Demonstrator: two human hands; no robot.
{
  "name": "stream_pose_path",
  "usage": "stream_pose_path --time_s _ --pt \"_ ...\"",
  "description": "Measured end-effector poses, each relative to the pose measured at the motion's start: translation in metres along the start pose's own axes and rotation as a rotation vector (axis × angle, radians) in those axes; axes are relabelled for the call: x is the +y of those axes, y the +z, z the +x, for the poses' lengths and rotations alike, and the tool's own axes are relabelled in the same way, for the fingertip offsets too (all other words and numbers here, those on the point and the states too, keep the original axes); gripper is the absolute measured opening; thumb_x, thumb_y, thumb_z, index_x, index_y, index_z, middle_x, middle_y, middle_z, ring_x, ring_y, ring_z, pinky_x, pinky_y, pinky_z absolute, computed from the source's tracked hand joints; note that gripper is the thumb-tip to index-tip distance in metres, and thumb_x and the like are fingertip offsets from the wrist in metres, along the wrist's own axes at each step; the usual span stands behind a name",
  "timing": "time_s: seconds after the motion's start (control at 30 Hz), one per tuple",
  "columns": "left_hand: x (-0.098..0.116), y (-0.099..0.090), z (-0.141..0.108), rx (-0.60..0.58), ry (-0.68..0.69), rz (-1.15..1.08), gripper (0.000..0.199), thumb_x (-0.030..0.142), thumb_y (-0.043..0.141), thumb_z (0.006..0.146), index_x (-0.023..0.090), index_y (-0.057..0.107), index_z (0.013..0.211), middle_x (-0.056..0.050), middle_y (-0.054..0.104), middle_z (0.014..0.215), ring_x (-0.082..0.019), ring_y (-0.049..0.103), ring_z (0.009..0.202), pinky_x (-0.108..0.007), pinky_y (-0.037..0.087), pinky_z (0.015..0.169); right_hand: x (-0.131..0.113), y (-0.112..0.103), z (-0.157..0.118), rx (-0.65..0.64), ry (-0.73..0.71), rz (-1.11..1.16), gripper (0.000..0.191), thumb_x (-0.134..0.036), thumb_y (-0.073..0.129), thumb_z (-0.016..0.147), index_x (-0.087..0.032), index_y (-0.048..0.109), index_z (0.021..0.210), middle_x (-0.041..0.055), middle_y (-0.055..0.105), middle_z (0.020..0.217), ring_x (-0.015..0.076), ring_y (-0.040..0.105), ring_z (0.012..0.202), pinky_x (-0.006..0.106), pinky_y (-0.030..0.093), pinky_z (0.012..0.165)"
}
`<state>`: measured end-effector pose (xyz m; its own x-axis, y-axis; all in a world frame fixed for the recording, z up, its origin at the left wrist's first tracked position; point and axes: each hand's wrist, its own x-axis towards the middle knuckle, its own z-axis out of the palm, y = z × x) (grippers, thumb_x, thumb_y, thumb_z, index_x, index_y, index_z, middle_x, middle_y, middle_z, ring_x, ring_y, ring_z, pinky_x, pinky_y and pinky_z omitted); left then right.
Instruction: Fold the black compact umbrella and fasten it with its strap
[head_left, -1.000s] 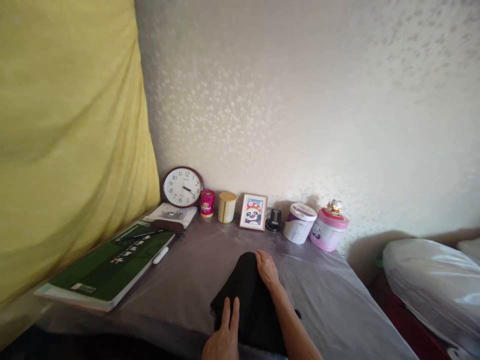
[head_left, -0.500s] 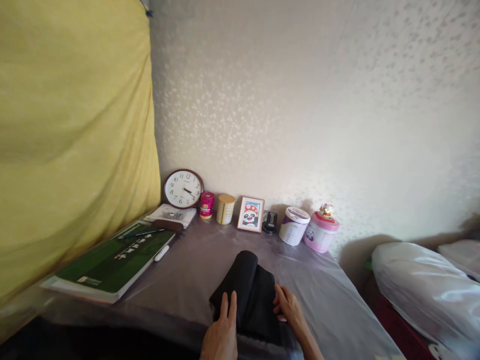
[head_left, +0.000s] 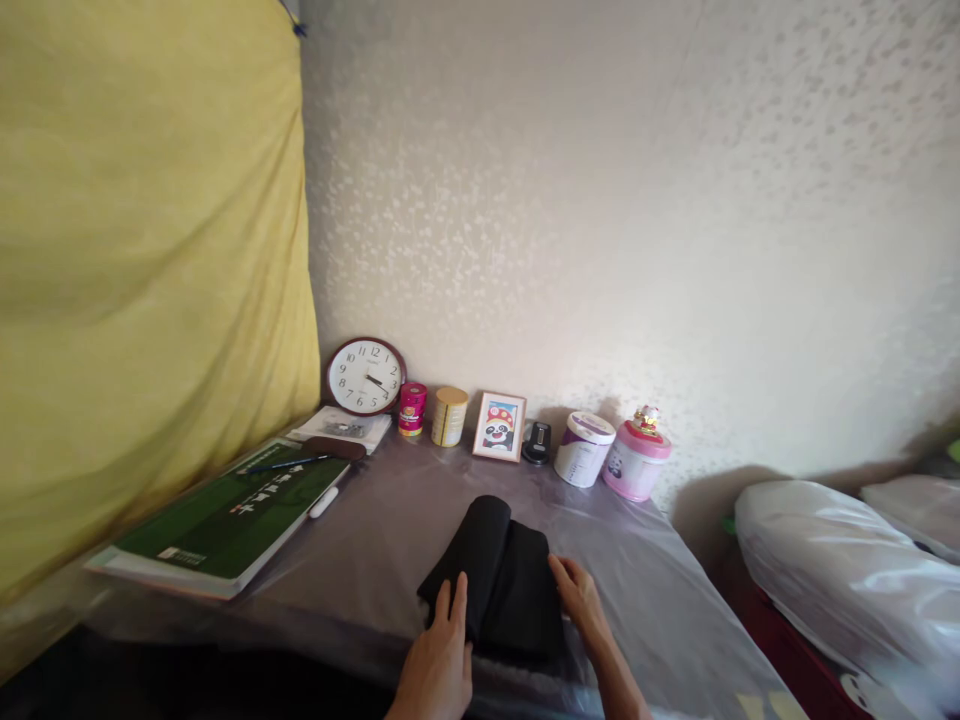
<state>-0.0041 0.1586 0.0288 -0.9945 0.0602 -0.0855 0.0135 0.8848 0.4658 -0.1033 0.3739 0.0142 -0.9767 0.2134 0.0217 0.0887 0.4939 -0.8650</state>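
Observation:
A folded piece of black cloth (head_left: 517, 585) lies near the table's front edge, with a rounded fold running along its left part. Resting on the lower left of that fold is my left hand (head_left: 439, 655), its fingers stretched out and its thumb low beside the cloth. My right hand (head_left: 581, 595) has its thumb and fingertips closed at the cloth's upper right edge. The tip of the pinch is partly hidden by the fingers.
Green book (head_left: 225, 520), pen (head_left: 289, 465), brown case (head_left: 337, 448) and white marker-like object (head_left: 323, 502) lie left. A clock (head_left: 366, 376), cans (head_left: 449, 418), framed panda picture (head_left: 499, 427), black device (head_left: 537, 443) and tubs (head_left: 584, 450) line the wall. Plastic-wrapped bundle (head_left: 840, 560) sits right.
My right hand has moved slightly up along the cloth's right edge, and that side lies flatter and squarer. My left hand has shifted a little left and down, still on the cloth.

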Motion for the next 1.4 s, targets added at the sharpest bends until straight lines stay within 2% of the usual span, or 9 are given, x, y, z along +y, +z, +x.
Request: stream_pose_path --time_s 0.13,0.27,0.5,0.67,0.9,1.1,1.17,1.27,1.4 --pt "0.002 0.001 -0.002 0.008 -0.008 0.024 0.066 0.008 0.029 0.079 0.016 0.005 0.14 -0.016 0.018 0.146 -0.02 0.06 0.096 -0.03 0.045 0.079 -0.008 0.007 0.002 0.035 -0.039 0.087 0.036 -0.048 0.053 0.069 -0.016 0.067 0.075 0.0039 0.065 0.062 0.0191 0.062 0.061 0.024 0.046 0.046" --pt "0.002 0.004 -0.001 0.004 -0.004 0.034 0.066 0.007 0.029 0.079 0.013 0.004 0.139 -0.017 0.016 0.146 -0.019 0.06 0.097 -0.029 0.045 0.079 -0.019 0.017 0.008 0.003 -0.072 0.165 0.031 -0.043 0.057 0.066 -0.014 0.066 0.071 0.0024 0.063 0.055 0.0187 0.061 0.057 0.025 0.046 0.047" --pt "0.002 0.005 0.003 -0.021 -0.018 0.052 0.066 0.005 0.029 0.077 0.009 0.003 0.138 -0.018 0.012 0.146 -0.019 0.061 0.093 -0.029 0.046 0.078 -0.059 0.039 0.018 -0.046 -0.194 0.265 0.023 -0.038 0.058 0.067 -0.014 0.059 0.066 -0.0035 0.053 0.048 0.0093 0.048 0.044 0.019 0.034 0.039" --pt "0.002 0.007 0.006 -0.034 -0.03 0.052 0.068 0.003 0.03 0.076 0.009 0.003 0.138 -0.02 0.011 0.146 -0.02 0.061 0.095 -0.028 0.046 0.079 -0.079 0.069 0.026 -0.137 -0.162 0.313 0.029 -0.038 0.056 0.068 -0.013 0.061 0.079 -0.0033 0.055 0.051 0.01 0.05 0.044 0.02 0.035 0.039" --pt "0.0 0.01 0.01 -0.08 -0.042 0.071 0.069 0.002 0.034 0.074 0.012 0.013 0.138 -0.019 0.011 0.146 -0.02 0.061 0.096 -0.028 0.047 0.079 -0.076 0.106 0.03 -0.127 -0.104 0.205 0.033 -0.032 0.057 0.069 -0.013 0.06 0.096 -0.0015 0.061 0.056 0.0142 0.058 0.05 0.021 0.043 0.04" --pt "-0.009 -0.006 -0.003 -0.048 -0.021 0.1 0.056 0.019 0.033 0.083 0.007 0.021 0.136 -0.017 0.025 0.143 -0.02 0.053 0.111 -0.025 0.045 0.085 -0.071 0.113 0.032 -0.167 -0.096 0.048 0.039 -0.027 0.053 0.073 -0.01 0.051 0.108 0.0022 0.065 0.07 0.0128 0.06 0.052 0.021 0.045 0.042" --pt "-0.012 -0.01 -0.009 0.001 -0.014 0.132 0.05 0.023 0.03 0.085 0.012 0.03 0.134 -0.014 0.027 0.143 -0.02 0.053 0.11 -0.025 0.047 0.083 -0.073 0.111 0.03 -0.21 -0.102 0.009 0.04 -0.028 0.05 0.076 -0.009 0.049 0.111 0.0019 0.066 0.067 0.0121 0.06 0.049 0.021 0.045 0.044" --pt "-0.009 -0.016 -0.013 0.028 0.052 0.152 0.046 0.023 0.03 0.085 0.021 0.038 0.13 -0.009 0.02 0.147 -0.02 0.055 0.107 -0.027 0.047 0.082 -0.083 0.107 0.022 -0.3 -0.179 -0.045 0.033 -0.029 0.046 0.079 -0.01 0.052 0.106 0.0011 0.067 0.062 0.0115 0.06 0.05 0.021 0.045 0.05" --pt "0.002 -0.016 -0.005 -0.068 0.118 0.199 0.064 0.015 0.04 0.078 0.029 0.021 0.137 -0.008 0.001 0.149 -0.022 0.062 0.091 -0.036 0.05 0.076 -0.097 0.1 0.008 -0.343 -0.358 -0.175 0.022 -0.025 0.047 0.08 -0.017 0.061 0.094 0.0008 0.071 0.071 0.0128 0.063 0.062 0.022 0.044 0.059"
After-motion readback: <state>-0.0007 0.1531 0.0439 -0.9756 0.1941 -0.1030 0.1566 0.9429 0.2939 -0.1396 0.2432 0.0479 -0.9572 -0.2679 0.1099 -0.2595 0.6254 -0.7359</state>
